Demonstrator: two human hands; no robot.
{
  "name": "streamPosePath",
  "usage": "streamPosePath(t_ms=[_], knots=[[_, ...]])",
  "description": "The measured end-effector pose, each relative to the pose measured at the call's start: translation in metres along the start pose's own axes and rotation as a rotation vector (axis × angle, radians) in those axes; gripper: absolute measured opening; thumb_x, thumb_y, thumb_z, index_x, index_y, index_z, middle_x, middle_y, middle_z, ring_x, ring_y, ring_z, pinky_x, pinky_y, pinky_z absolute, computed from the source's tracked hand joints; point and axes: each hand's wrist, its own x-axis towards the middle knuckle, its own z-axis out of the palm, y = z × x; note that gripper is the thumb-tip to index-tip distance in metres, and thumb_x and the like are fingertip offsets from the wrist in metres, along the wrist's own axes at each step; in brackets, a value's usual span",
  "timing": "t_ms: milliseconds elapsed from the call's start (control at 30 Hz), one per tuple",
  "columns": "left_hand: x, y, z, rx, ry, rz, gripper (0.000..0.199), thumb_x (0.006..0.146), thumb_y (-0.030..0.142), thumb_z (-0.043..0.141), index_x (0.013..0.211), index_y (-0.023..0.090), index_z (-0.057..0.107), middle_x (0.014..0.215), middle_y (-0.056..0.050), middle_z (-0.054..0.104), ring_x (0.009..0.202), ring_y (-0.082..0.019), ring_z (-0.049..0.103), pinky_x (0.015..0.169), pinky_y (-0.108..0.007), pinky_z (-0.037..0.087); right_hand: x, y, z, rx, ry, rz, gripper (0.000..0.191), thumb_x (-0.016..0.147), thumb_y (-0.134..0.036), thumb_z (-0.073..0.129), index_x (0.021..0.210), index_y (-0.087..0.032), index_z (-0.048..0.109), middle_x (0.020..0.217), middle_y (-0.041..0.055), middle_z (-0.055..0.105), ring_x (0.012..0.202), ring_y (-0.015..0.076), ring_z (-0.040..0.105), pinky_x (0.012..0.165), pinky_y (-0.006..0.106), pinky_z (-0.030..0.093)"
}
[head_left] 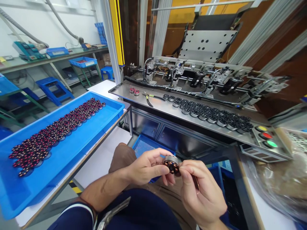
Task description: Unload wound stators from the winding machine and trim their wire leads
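Pinching round motor part (171, 159) between thumb and curled fingers of left hand (146, 169); pinching copper wire (198, 185) at part's edge with right hand (202, 190). Beyond fingertips: pliers (155, 96), clustered black rings (211, 111). Left of fingers: blue tray (79, 143).

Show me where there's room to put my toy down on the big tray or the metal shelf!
The blue tray has a long bare strip between its heap of round parts and its right side. The metal shelf has a little bare patch between the pliers, the black parts and its front edge. It's crowded among those black parts.
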Motion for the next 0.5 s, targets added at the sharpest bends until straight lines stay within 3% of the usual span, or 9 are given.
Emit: streamPosePath(t_ms=[267,367,500], knots=[[-0.011,0.004,0.009,-0.072,0.018,0.019,0.058,0.079,0.053,0.079,0.121,0.02,0.057,0.09,-0.004,0.067,0.069,-0.016,0.073,0.057,-0.022,0.054,0.002,-0.013,-0.006,-0.029,-0.013,-0.008,0.015,0.094,-0.009,0.058,0.086,-0.021,0.061,0.073,0.0025,0.064,0.063,0.0158,0.063,0.056,0.026,0.052],[-0.02,0.012,0.014,-0.028,0.06,0.078,0.047,0.079,0.052,0.079,0.108,0.017,0.065,0.1,-0.008,0.065,0.074,-0.016,0.072,0.059,-0.023,0.056,0.003,-0.019,-0.008,0.005,-0.038,0.02,0.016,0.095,-0.012,0.059,0.082,-0.02,0.062,0.071,0.0021,0.065,0.062,0.0158,0.064,0.057,0.027,0.053],[-0.028,0.022,0.025,0.076,0.105,0.225,0.029,0.083,0.04,0.078,0.086,0.014,0.065,0.114,-0.011,0.064,0.089,-0.015,0.07,0.076,-0.028,0.059,0.005,-0.031,-0.013,0.09,-0.076,0.071,0.018,0.096,-0.012,0.059,0.081,-0.02,0.063,0.071,0.0019,0.063,0.061,0.0146,0.062,0.055,0.025,0.052]])
